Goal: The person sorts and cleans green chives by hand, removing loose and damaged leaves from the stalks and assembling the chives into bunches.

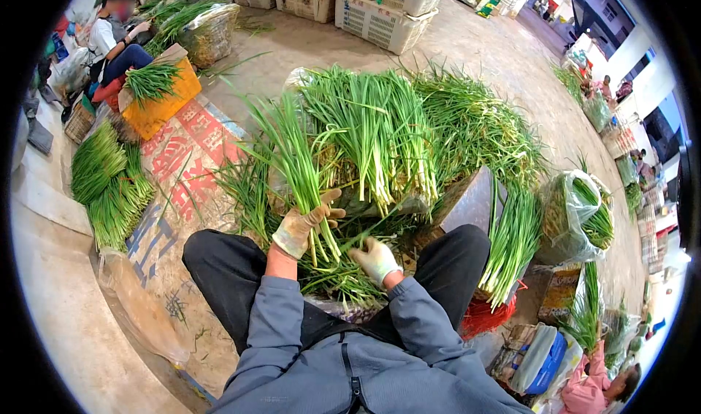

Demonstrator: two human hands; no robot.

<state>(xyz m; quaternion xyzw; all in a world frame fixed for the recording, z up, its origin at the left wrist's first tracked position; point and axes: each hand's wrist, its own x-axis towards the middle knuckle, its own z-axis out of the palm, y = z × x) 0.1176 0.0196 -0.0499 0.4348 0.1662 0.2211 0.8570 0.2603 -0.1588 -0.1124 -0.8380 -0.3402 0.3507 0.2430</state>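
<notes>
My left hand (298,231), in a pale work glove, is wrapped round a small upright bunch of Chinese chives (298,167), whose pale stem ends stick out below the fingers. To its right, my gloved right hand (375,260) has its fingers drawn together beside a loose green blade; what they pinch, if anything, I cannot make out. Just beyond both hands lies a thick pile of chives (369,133), its pale stems towards me. Loose leaves and scraps (339,279) cover the space between my knees, under the hands.
A looser heap of chives (475,118) lies behind right. More chives (507,242) rest by my right knee, above red strings (485,317). Neat bundles (109,184) sit at left. White crates (383,23) stand at the back. Another person (117,38) sits back left; one more (595,381) is lower right.
</notes>
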